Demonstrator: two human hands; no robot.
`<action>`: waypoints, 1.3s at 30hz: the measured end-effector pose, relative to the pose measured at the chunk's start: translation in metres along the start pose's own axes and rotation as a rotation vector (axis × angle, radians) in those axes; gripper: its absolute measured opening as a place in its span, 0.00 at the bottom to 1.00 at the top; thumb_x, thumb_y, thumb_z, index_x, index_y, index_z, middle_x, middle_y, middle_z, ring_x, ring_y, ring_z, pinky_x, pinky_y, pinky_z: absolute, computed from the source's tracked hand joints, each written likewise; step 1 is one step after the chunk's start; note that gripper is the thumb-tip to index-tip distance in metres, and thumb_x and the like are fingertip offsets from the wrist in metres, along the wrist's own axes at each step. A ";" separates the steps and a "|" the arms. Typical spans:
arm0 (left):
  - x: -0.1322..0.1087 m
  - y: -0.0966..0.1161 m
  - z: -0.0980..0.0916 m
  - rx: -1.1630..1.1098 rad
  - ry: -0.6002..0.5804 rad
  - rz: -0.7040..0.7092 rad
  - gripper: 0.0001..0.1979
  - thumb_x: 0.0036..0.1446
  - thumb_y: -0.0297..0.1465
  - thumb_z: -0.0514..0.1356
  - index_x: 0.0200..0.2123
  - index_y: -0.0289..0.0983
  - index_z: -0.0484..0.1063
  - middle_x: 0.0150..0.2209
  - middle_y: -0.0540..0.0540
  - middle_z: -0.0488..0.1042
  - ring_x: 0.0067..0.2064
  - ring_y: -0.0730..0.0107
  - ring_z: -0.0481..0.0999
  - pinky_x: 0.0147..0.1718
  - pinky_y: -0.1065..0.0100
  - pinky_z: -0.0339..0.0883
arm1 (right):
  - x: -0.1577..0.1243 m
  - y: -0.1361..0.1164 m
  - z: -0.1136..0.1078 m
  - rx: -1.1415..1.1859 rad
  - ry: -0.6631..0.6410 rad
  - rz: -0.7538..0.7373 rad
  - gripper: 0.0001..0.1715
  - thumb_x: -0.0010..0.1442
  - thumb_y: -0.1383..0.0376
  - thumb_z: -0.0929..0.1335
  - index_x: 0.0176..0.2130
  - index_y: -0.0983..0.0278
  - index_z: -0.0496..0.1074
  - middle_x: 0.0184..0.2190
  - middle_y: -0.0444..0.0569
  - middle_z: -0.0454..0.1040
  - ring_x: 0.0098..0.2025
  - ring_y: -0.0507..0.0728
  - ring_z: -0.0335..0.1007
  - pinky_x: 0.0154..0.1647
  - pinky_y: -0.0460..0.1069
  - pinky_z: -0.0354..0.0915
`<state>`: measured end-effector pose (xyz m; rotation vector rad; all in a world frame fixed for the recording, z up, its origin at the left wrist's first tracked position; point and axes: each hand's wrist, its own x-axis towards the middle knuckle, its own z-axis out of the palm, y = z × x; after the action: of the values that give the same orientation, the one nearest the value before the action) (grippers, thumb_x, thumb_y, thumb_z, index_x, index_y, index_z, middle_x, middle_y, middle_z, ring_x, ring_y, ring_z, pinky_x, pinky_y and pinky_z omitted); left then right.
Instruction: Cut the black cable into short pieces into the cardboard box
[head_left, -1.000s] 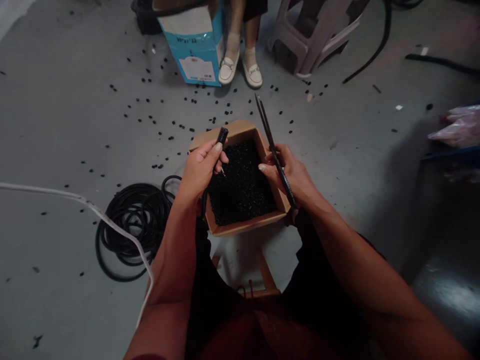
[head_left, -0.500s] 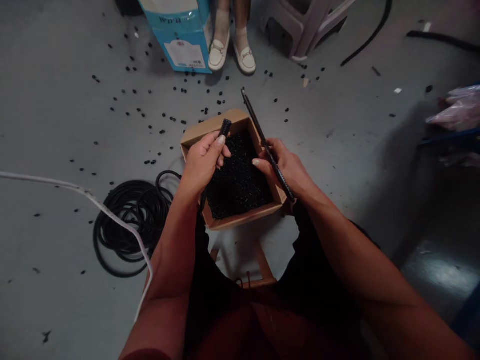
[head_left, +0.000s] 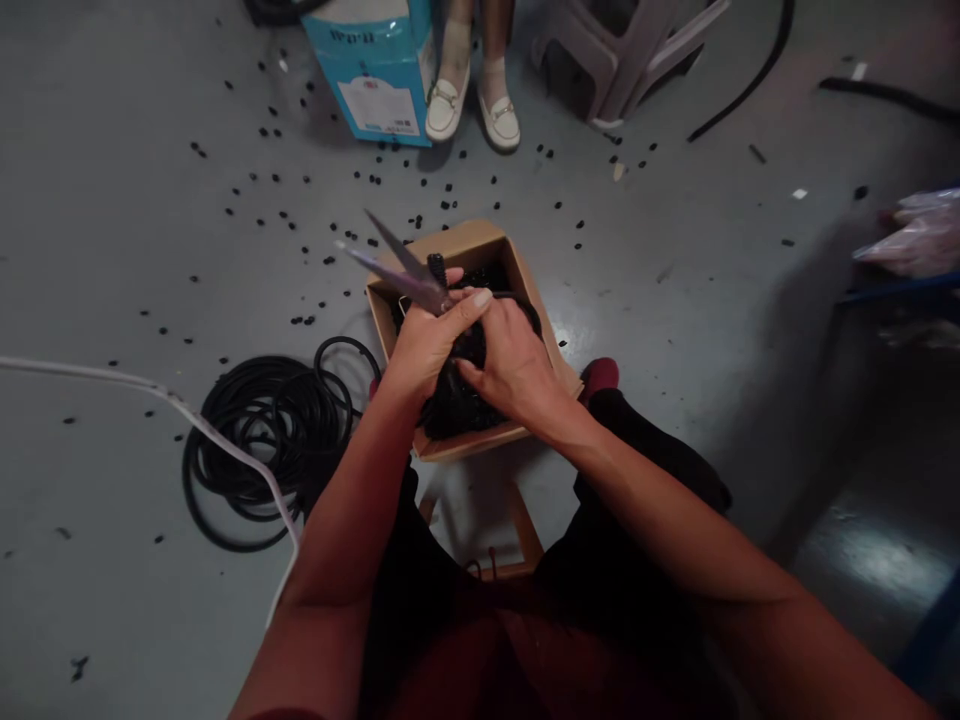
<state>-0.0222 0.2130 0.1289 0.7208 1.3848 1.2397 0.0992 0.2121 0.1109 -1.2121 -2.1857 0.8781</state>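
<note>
A pair of scissors (head_left: 409, 275) with long blades points up and to the left over the cardboard box (head_left: 465, 442). The blades are apart. My right hand (head_left: 517, 360) is closed around the dark handles, partly hidden by the fingers. My left hand (head_left: 427, 345) is closed beside the scissors' pivot, gripping a black ribbed tube (head_left: 437, 268) whose end pokes up next to the blades. Both hands meet above the box; the left thumb lies by the right fingers. Small black pieces (head_left: 450, 420) fill the lower part of the box.
A coil of black tubing (head_left: 262, 440) lies on the floor at left, near a white cable (head_left: 217, 435). Small black bits are scattered across the floor. Beyond are a blue carton (head_left: 375, 90), another person's white shoes (head_left: 448, 105) and a plastic stool (head_left: 600, 70).
My right hand has come left, over the box, to meet the left. The long thin dark tool it held upright at the right now shows as scissors with spread blades beside the tube.
</note>
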 end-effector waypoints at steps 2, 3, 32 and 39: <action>-0.002 0.001 -0.005 0.047 0.013 0.018 0.19 0.50 0.43 0.67 0.41 0.39 0.72 0.31 0.50 0.75 0.27 0.77 0.72 0.26 0.73 0.65 | -0.005 -0.009 0.004 -0.018 -0.042 -0.038 0.40 0.60 0.63 0.67 0.66 0.63 0.51 0.52 0.59 0.65 0.56 0.68 0.62 0.53 0.64 0.65; -0.003 0.002 -0.007 0.075 0.021 0.034 0.17 0.52 0.44 0.66 0.39 0.38 0.73 0.31 0.50 0.75 0.25 0.77 0.71 0.24 0.73 0.64 | -0.008 -0.012 0.004 -0.015 -0.060 -0.054 0.41 0.60 0.63 0.67 0.67 0.62 0.50 0.53 0.59 0.66 0.56 0.67 0.62 0.53 0.64 0.65; -0.017 0.033 -0.091 0.289 0.327 -0.047 0.11 0.57 0.37 0.63 0.42 0.40 0.71 0.39 0.48 0.76 0.22 0.81 0.67 0.21 0.75 0.68 | 0.099 0.258 0.200 -0.353 -0.437 0.582 0.37 0.61 0.50 0.65 0.65 0.59 0.60 0.66 0.57 0.56 0.62 0.69 0.57 0.58 0.63 0.60; -0.018 0.029 -0.096 0.361 0.294 -0.003 0.09 0.59 0.36 0.61 0.42 0.42 0.71 0.40 0.48 0.76 0.23 0.79 0.67 0.20 0.74 0.67 | 0.054 0.238 0.232 -0.400 -0.542 0.529 0.38 0.60 0.43 0.63 0.62 0.59 0.62 0.66 0.59 0.52 0.64 0.74 0.48 0.57 0.70 0.54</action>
<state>-0.1159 0.1771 0.1493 0.8024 1.8821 1.1366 0.0480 0.2848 -0.2136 -2.0018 -2.5920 1.1066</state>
